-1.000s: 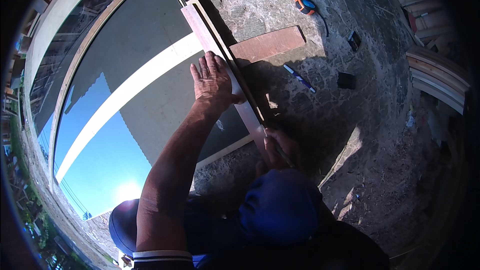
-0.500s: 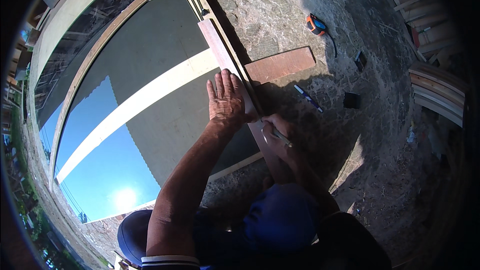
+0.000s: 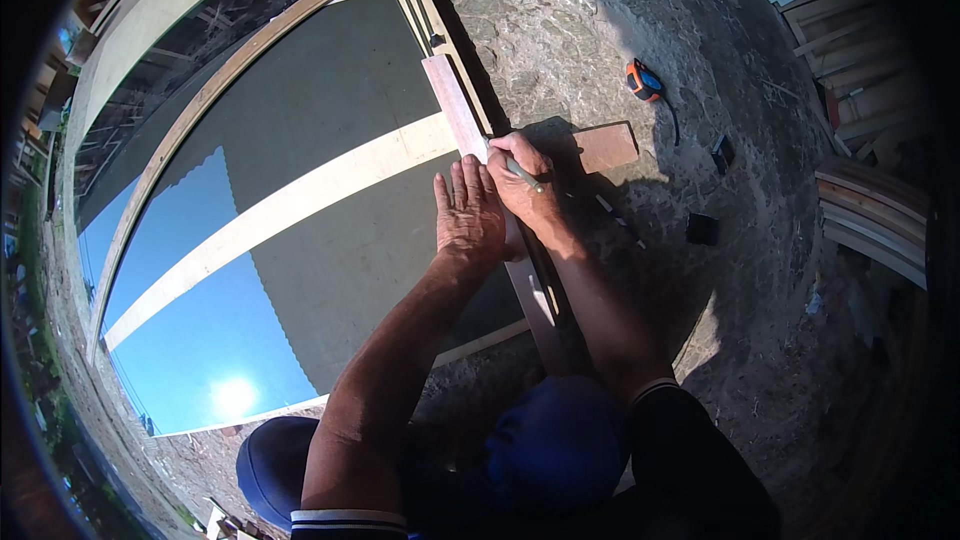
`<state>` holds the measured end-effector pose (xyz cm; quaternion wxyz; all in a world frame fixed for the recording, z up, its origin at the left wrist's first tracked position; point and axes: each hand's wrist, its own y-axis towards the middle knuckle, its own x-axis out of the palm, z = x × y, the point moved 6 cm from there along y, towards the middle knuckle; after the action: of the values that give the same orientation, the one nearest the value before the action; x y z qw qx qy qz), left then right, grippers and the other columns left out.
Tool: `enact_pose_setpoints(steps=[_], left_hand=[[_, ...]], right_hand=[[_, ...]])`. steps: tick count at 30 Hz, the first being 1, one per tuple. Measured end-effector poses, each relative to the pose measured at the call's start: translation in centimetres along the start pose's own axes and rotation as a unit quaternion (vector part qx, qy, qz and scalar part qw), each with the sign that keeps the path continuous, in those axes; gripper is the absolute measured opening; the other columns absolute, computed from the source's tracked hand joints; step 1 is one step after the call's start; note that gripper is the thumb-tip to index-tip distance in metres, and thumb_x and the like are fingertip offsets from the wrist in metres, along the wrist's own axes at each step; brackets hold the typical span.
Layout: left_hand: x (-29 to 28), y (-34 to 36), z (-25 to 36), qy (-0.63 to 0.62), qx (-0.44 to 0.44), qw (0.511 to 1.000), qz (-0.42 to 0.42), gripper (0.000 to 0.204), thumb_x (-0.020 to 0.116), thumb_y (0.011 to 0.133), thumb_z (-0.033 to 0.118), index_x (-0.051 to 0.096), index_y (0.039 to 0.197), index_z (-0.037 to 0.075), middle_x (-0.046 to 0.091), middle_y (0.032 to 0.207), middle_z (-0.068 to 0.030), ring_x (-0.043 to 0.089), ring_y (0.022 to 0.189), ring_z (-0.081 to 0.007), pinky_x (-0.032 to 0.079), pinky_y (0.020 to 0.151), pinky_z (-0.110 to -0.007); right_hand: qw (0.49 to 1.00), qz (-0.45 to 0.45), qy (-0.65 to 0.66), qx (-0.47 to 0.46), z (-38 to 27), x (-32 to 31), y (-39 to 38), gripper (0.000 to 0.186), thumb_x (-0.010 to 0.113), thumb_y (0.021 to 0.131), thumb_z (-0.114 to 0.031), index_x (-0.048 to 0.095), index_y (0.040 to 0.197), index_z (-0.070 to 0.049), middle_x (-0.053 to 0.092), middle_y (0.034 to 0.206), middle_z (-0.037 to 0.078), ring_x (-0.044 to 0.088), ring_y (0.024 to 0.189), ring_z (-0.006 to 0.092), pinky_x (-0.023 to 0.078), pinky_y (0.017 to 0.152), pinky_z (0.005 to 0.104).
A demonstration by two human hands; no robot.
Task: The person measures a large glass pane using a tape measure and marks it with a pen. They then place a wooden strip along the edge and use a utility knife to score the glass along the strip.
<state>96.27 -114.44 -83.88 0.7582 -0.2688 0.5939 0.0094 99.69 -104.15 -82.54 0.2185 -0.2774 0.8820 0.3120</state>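
Note:
My left hand (image 3: 472,220) lies flat with its fingers stretched out on a narrow pinkish wooden board (image 3: 452,105). The board rests lengthwise along the slotted wooden edge (image 3: 415,2) of a large framed panel. Close beside it, my right hand (image 3: 528,195) grips a greenish pencil (image 3: 522,175). The pencil's tip end is at the board's right edge, partly hidden by my fingers. A short reddish plank (image 3: 608,147) sticks out to the right behind my right hand.
The framed panel's glossy dark surface (image 3: 340,70) reflects sky and sun, with a pale crossbar (image 3: 300,208) over it. On the stone ground lie an orange-and-black tape measure (image 3: 644,80), a blue-and-white pen (image 3: 620,220) and a small black block (image 3: 703,229). Stacked boards (image 3: 872,215) stand at far right.
My right hand has moved away from me along the board with the pencil, from below my left hand to beside its fingertips. My left hand stays flat on the board.

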Motion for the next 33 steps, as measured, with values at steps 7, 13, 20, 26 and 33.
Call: enact_pose_setpoints(steps=[7, 13, 20, 26, 33], left_hand=[[0.1, 0.0, 0.1, -0.007, -0.001, 1.0, -0.004, 0.142, 0.078, 0.067, 0.074, 0.007, 0.157, -0.009, 0.011, 0.165, -0.0299, 0.01, 0.154, -0.0453, 0.011, 0.123, -0.062], [0.2, 0.1, 0.0, 0.008, 0.001, 1.0, -0.009, 0.142, 0.077, 0.067, 0.076, 0.007, 0.158, -0.007, 0.011, 0.164, -0.0303, 0.01, 0.154, -0.0454, 0.011, 0.123, -0.062], [0.3, 0.2, 0.0, 0.005, -0.003, 1.0, -0.006, 0.145, 0.077, 0.065, 0.077, 0.007, 0.158, -0.009, 0.009, 0.165, -0.0306, 0.01, 0.154, -0.0454, 0.012, 0.123, -0.062], [0.5, 0.1, 0.1, 0.018, -0.002, 1.0, 0.001, 0.144, 0.078, 0.064, 0.077, 0.009, 0.157, -0.01, 0.012, 0.164, -0.0306, 0.012, 0.154, -0.0455, 0.012, 0.123, -0.062], [0.0, 0.4, 0.3, 0.01, -0.019, 1.0, -0.021, 0.144, 0.082, 0.063, 0.074, 0.011, 0.156, -0.01, 0.01, 0.165, -0.0312, 0.008, 0.155, -0.0453, 0.008, 0.124, -0.062]], right_hand=[[0.999, -0.028, -0.009, 0.033, 0.3, 0.0, -0.5, 0.009, 0.065, 0.092, -0.01, 0.061, 0.097, -0.004, 0.07, 0.085, 0.02, 0.069, 0.077, 0.042, 0.056, 0.066, 0.0477], [1.0, 0.02, 0.014, 0.005, -0.1, 0.0, -0.6, 0.009, 0.065, 0.091, -0.011, 0.062, 0.095, -0.005, 0.069, 0.082, 0.02, 0.068, 0.079, 0.0434, 0.055, 0.068, 0.0477], [0.996, -0.034, -0.056, 0.058, 0.9, 1.2, 1.2, 0.006, 0.064, 0.089, -0.013, 0.061, 0.09, -0.007, 0.069, 0.082, 0.02, 0.068, 0.078, 0.0441, 0.054, 0.066, 0.0502], [0.994, -0.075, -0.048, 0.068, 0.9, 0.0, -0.4, 0.01, 0.064, 0.09, -0.015, 0.063, 0.093, -0.006, 0.07, 0.086, 0.021, 0.069, 0.081, 0.0433, 0.054, 0.068, 0.049], [0.953, -0.177, 0.034, 0.244, -0.8, -7.1, -12.0, 0.012, 0.064, 0.094, -0.011, 0.066, 0.104, -0.003, 0.069, 0.084, 0.02, 0.072, 0.077, 0.032, 0.054, 0.065, 0.0387]])
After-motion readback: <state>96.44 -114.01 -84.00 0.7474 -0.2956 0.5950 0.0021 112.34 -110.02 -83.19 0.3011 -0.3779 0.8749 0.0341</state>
